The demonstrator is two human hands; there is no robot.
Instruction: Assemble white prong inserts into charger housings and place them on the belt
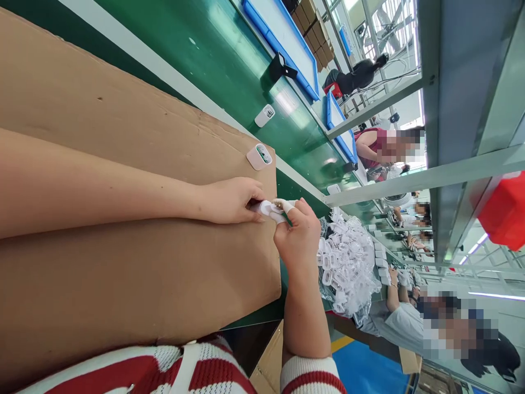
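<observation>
My left hand [233, 200] pinches a small white plastic part [268, 208] near the corner of the cardboard sheet. My right hand [298, 229], with white covering on at least one fingertip, grips the same part from the other side. Fingers hide much of it, so its exact kind is unclear. Just beyond my left hand, a white oval housing [260, 157] with an open end showing green inside rests on the cardboard [135, 273]. A similar white housing [264, 116] sits on the green surface.
To the right lies a heap of white plastic pieces [346, 260] in clear film. A black stand [281, 68] and blue-rimmed trays [287, 41] line the green belt [197, 49]. A metal frame bar [410, 186] crosses at right. Several co-workers sit along the line.
</observation>
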